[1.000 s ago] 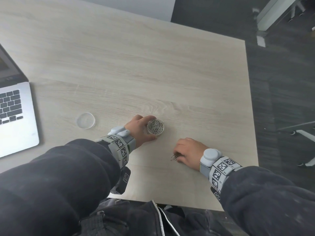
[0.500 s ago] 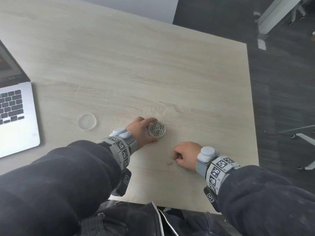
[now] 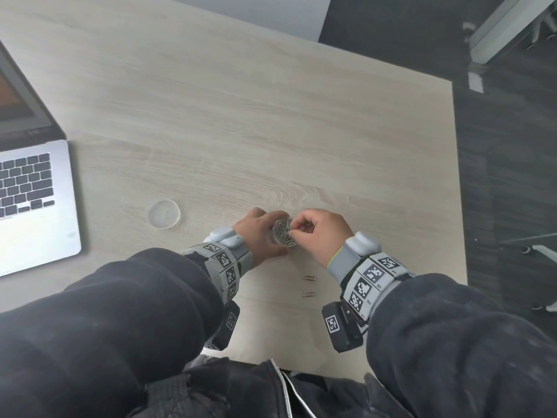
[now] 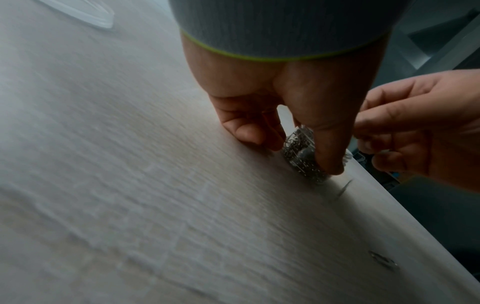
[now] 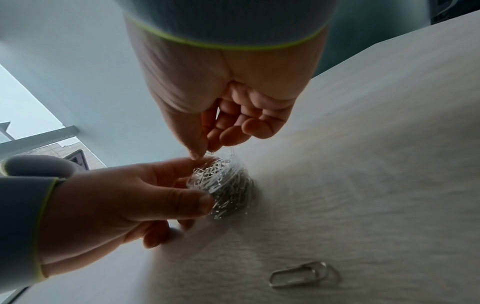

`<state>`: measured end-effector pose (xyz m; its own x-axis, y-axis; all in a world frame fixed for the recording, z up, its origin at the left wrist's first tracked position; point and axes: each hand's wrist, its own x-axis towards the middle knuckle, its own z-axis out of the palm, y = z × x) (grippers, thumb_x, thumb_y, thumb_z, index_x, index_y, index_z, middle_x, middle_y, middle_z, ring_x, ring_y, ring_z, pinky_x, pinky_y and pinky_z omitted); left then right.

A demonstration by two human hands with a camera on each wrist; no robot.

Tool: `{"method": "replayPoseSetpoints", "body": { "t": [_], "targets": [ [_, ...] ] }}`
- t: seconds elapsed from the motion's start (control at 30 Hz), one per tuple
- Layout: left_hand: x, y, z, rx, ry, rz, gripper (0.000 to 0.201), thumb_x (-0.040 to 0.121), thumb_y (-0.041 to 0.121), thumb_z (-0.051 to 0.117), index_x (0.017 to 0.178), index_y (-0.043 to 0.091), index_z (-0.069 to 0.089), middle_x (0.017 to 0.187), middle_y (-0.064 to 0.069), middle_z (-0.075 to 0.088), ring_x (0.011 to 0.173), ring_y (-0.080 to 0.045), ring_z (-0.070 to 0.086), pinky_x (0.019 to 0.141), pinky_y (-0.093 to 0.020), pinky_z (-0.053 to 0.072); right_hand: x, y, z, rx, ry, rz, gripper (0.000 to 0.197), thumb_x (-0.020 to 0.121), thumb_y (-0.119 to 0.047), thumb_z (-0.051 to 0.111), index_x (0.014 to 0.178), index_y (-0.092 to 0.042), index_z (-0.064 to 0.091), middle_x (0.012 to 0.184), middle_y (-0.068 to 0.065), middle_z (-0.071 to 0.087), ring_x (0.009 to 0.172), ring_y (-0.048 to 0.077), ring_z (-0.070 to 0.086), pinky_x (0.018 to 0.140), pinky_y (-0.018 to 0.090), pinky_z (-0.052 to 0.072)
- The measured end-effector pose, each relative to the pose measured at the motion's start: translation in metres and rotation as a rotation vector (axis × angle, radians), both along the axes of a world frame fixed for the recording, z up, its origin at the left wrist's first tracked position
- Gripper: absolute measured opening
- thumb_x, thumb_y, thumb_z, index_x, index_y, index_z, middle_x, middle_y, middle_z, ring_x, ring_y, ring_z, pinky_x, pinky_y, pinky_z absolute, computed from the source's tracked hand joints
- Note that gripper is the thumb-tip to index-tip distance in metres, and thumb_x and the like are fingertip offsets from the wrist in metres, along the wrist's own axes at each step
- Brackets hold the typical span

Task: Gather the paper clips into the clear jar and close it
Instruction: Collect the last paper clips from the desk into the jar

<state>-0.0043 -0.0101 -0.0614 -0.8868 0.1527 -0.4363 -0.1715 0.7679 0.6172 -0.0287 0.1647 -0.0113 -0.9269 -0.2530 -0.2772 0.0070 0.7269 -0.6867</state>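
Pale matt wood-grain table (image 3: 271, 131); clear glossy plastic jar (image 5: 233, 197) packed with shiny metal clips (image 3: 283, 232); two bright wire clips (image 3: 309, 286) loose; translucent plastic lid (image 3: 164, 214); brushed silver laptop (image 3: 36, 206); dark cloth sleeves (image 3: 105, 312).

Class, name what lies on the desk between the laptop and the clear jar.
The jar's clear lid lies flat between laptop and jar, shown in the head view.

Laptop (image 3: 33, 188) cut off at left

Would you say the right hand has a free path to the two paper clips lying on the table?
Probably yes: the two paper clips lie uncovered beside the right hand, which pinches a clip over the jar.
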Motion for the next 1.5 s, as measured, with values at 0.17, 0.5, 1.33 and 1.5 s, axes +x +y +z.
{"method": "replayPoseSetpoints", "body": {
  "t": [0.17, 0.5, 1.33, 1.5],
  "targets": [
    [0.000, -0.001, -0.002, 0.019, 0.003, 0.013, 0.072, 0.067, 0.059, 0.074, 0.130, 0.052, 0.041, 0.123, 0.008, 0.048, 0.093, -0.017, 0.059, 0.086, -0.039, 0.052, -0.003, 0.007, -0.005, -0.005, 0.024, -0.004, 0.007, 0.074, -0.018, 0.073, 0.078, -0.024, 0.072, 0.075, -0.012, 0.061, 0.061, 0.001, 0.052, 0.064, 0.014, 0.043],
    [-0.001, -0.003, -0.001, 0.004, -0.002, -0.006, 0.071, 0.071, 0.057, 0.073, 0.133, 0.052, 0.039, 0.121, 0.009, 0.046, 0.094, -0.017, 0.057, 0.087, -0.036, 0.051, 0.017, 0.070, -0.021, 0.278, -0.033, 0.212, 0.018, 0.082, -0.018, 0.064, 0.096, -0.027, 0.070, 0.096, -0.010, 0.057, 0.074, 0.007, 0.052, 0.074, 0.023, 0.041],
    [0.002, 0.001, -0.002, -0.029, 0.016, -0.002, 0.074, 0.070, 0.059, 0.072, 0.135, 0.051, 0.037, 0.121, 0.009, 0.045, 0.094, -0.017, 0.059, 0.087, -0.038, 0.051, 0.059, 0.056, -0.027, 0.414, -0.020, 0.491, 0.029, 0.085, -0.040, 0.062, 0.106, -0.019, 0.064, 0.108, 0.003, 0.057, 0.104, 0.027, 0.052, 0.086, 0.041, 0.047],
    [0.001, 0.001, -0.002, -0.027, 0.008, -0.004, 0.074, 0.069, 0.061, 0.070, 0.133, 0.053, 0.036, 0.121, 0.009, 0.046, 0.093, -0.018, 0.059, 0.088, -0.040, 0.052, 0.056, 0.051, -0.026, 0.415, -0.117, 0.373, 0.013, 0.085, -0.030, 0.061, 0.094, -0.022, 0.065, 0.101, 0.000, 0.062, 0.099, 0.023, 0.056, 0.078, 0.027, 0.040]
  ]
}}
